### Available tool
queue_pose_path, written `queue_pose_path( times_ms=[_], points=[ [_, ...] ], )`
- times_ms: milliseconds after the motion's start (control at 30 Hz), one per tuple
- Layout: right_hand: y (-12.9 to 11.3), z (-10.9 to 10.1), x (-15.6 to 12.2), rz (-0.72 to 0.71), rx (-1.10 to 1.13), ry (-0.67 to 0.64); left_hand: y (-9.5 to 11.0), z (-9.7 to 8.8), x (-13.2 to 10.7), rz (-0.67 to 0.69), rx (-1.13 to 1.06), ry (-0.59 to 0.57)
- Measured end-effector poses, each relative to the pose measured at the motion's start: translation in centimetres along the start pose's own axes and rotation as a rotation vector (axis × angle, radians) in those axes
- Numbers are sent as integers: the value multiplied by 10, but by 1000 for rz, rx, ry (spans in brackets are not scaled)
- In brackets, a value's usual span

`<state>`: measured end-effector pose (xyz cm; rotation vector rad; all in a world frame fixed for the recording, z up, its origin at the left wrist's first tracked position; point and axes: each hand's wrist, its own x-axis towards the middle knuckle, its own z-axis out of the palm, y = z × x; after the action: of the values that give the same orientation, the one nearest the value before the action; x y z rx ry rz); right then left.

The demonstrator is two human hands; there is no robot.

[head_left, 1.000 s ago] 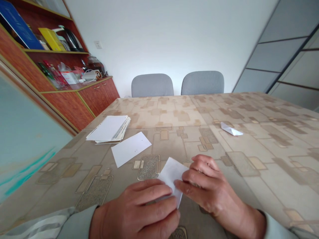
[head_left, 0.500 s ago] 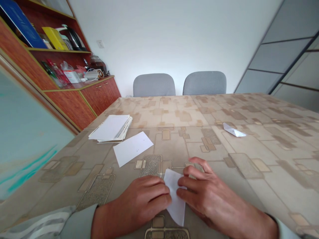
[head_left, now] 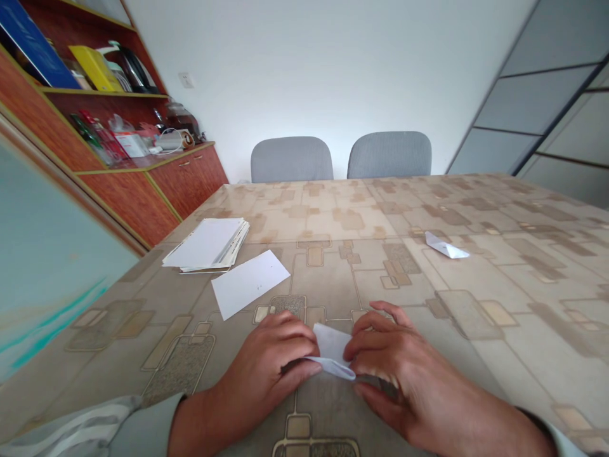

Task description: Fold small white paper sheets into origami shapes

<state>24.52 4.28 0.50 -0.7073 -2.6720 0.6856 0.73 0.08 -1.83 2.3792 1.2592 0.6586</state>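
Patterned tabletop carries a stack of paper and a loose white sheet (a small folded scrap lies off to the right); nearer, left hand and right hand both grip a folded white paper between them.

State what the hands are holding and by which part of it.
A folded piece of white paper, held at its lower folded edge: the left hand grips the left end, the right hand the right end.
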Motion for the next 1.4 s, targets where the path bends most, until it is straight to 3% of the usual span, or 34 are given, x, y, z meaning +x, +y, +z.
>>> queue_pose_path(
  times_ms=[167,567,900,1000,1167,1400],
  points=[
    [3,7,4,59,21,65,1,3,4,-166,41,18],
    [10,29,14,252,-37,305,3,4,11,-221,106,37],
    [14,36,17,329,-140,341,3,3,12,-279,160,42],
    [15,35,16,324,-143,337,2,4,11,-278,160,52],
    [12,31,14,309,-145,297,2,4,9,-131,147,18],
    [1,28,10,124,-139,317,-1,5,8,-102,145,-23]
  ],
)
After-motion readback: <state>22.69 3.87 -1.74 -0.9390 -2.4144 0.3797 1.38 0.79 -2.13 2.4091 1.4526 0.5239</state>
